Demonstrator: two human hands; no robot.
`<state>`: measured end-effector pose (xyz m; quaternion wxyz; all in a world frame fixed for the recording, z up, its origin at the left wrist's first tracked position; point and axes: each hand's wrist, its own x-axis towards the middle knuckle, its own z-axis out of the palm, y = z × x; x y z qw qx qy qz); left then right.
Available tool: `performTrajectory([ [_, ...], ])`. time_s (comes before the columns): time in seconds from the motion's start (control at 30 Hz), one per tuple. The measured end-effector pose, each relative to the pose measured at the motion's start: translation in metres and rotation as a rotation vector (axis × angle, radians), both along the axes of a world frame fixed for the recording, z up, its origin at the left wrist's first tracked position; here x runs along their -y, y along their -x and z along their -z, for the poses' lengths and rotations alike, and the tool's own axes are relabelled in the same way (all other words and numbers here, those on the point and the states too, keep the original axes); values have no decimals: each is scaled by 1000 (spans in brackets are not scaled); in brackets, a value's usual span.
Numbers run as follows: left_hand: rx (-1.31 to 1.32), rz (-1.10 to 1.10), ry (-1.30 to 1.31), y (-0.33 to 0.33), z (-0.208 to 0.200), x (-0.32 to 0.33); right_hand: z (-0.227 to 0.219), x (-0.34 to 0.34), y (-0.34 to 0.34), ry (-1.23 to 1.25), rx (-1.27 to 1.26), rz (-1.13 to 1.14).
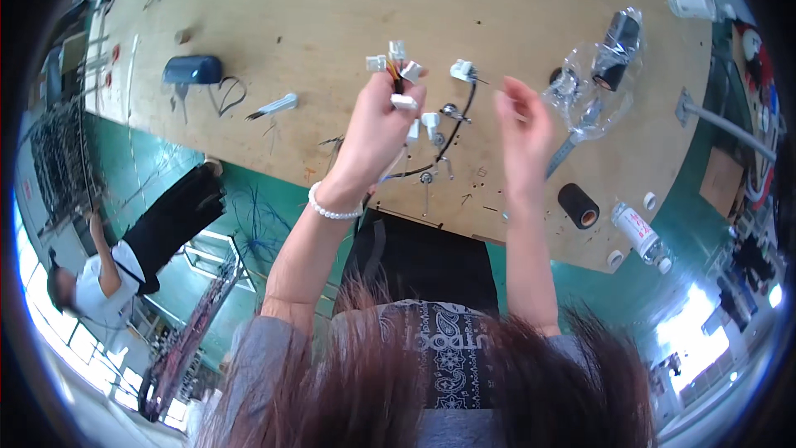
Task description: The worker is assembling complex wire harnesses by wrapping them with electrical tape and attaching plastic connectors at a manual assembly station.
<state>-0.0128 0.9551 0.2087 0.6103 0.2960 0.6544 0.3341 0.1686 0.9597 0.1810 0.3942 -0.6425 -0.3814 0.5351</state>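
My left hand [385, 120] is closed round a wire harness. Several white connectors [397, 49] on short coloured wires stick out past its fingers. A black cable [452, 137] curves over the table from below that hand up to a white connector cluster [462, 70]. My right hand [527, 120] hovers over the table right of the cable, apart from it. Its fingers are loosely bent, slightly blurred, with nothing visible in them. Between the hands lie a white plug-like piece [430, 123] and small metal fixtures [450, 110] on the board.
On the wooden table [332, 0] are a dark blue case [192, 70], a white-handled tool [278, 105], a black roll [578, 205], another roll in clear plastic [618, 50], a metal ruler [561, 156] and a bottle [641, 235]. A person [112, 274] stands at the left.
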Motion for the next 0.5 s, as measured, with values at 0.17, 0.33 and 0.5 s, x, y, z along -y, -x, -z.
performTrajectory([
  [0.17, 248, -70, -32, 38, 3, 31, -44, 19, 22, -106, -109, -108],
  [0.33, 387, 9, -49, 19, -27, 64, -64, 33, 47, -25, -95, -365],
  [0.5, 343, 56, -118, 11, -25, 82, -54, 38, 44, -13, 42, -425],
])
